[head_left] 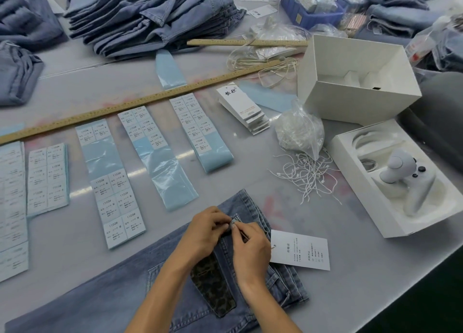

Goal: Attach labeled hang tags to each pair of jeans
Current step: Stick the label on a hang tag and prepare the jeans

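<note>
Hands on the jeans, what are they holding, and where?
Both hands pinch the jeans at a belt loop on the waistband: left hand, right hand.

We count two hands, the left hand (204, 228) and the right hand (251, 247), on one pair of jeans (105, 300) with one loose hang tag (300, 250) beside it. There's one stack of tags (244, 110), two wooden rulers, a long one (130, 104) and a shorter one (246, 42), two white boxes (355, 79) (400, 180), and one bag of strings (299, 130). Sticker strips we can't count for sure, at least five.
</note>
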